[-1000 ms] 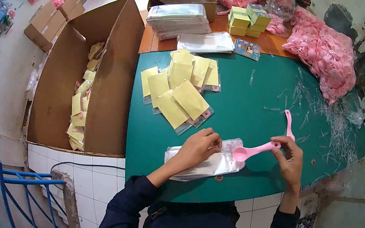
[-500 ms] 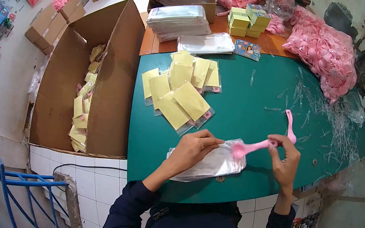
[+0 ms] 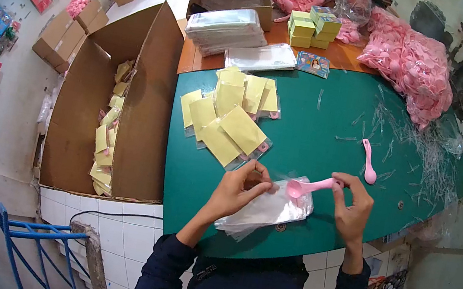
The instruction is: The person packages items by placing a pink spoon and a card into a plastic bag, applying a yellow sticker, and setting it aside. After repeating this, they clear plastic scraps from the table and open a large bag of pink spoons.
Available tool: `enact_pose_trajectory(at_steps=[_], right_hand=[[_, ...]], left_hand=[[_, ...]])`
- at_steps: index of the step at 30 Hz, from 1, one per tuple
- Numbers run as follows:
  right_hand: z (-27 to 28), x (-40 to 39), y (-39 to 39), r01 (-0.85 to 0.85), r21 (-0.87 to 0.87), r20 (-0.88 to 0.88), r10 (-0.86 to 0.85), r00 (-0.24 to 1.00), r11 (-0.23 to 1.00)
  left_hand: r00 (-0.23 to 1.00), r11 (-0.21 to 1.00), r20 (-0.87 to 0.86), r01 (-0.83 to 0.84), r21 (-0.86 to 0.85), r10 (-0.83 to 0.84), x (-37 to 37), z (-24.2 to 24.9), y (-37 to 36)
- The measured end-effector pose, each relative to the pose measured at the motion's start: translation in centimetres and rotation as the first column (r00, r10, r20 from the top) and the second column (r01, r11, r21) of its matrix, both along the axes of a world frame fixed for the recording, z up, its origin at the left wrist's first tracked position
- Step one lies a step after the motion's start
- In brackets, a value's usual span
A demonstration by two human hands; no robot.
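My right hand [image 3: 352, 206] pinches a pink plastic spoon [image 3: 315, 186] by its handle end. The spoon's bowl points left, over a stack of clear plastic bags [image 3: 278, 210] at the table's near edge. At the left of that stack, my left hand [image 3: 243, 190] has thumb and fingertips closed on what looks like the edge of a clear bag; the film is hard to see. A second pink spoon [image 3: 369, 161] lies on the green table beyond my right hand. Farther left are several bagged yellow cards [image 3: 243, 129], with bits of pink showing.
A tall cardboard box [image 3: 148, 112] with more yellow packets stands left of the green table [image 3: 321, 123]. Clear plastic strips [image 3: 420, 151] litter the right side. Behind are a bag of pink spoons [image 3: 410, 64], card stacks [image 3: 314, 27] and plastic sleeves [image 3: 226, 28].
My left hand has curled and shifted slightly, its thumb and fingers now at the bag's edge. My right hand has moved the spoon slightly left. The second spoon stays put.
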State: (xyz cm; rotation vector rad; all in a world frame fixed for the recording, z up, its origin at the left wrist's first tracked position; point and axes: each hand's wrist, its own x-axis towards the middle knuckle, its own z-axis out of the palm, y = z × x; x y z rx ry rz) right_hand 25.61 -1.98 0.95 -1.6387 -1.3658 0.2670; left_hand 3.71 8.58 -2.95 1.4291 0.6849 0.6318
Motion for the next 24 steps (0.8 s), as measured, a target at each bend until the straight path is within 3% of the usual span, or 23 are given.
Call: enact_pose_trajectory(at_steps=[3, 6, 9, 15, 18, 21, 24], right_hand=[[-0.4, 0.0, -0.2, 0.105, 0.077, -0.299, -0.077, 0.951, 0.992], [0.3, -0.6, 0.2, 0.087, 0.163, -0.338, -0.027, 0.941, 0.983], [0.4, -0.5, 0.0, 0.006, 0.112, -0.228, 0.020, 0.973, 0.994], [1.4, -1.0, 1.0, -0.065, 0.072, -0.192, 0.078, 0.978, 0.995], [2.0, -1.0, 2.0, -0.133, 0.034, -0.232, 0.137, 0.963, 0.991], [2.8, -0.3, 3.4, -0.338, 0.006, -0.227, 0.330, 0.916, 0.941], [4.3, -0.5, 4.5, -0.309, 0.079, -0.165, 0.318, 0.934, 0.948]], left_hand=[[0.999, 0.993, 0.001, 0.051, -0.106, -0.051, 0.1, 0.5, -0.2], [0.998, 0.990, -0.019, 0.059, -0.127, -0.062, 0.5, 1.7, -0.6], [0.996, 0.986, -0.040, 0.068, -0.150, -0.074, 0.6, 1.8, -0.5], [0.997, 0.990, -0.056, 0.045, -0.137, -0.053, 1.3, 1.7, -0.2], [0.992, 0.987, 0.008, 0.125, -0.096, -0.125, 1.8, 2.0, 0.1], [0.981, 0.971, 0.162, 0.136, -0.197, -0.104, 2.4, 3.2, 0.2], [0.996, 0.999, 0.075, 0.046, -0.021, -0.045, 2.7, 3.1, 0.7]])
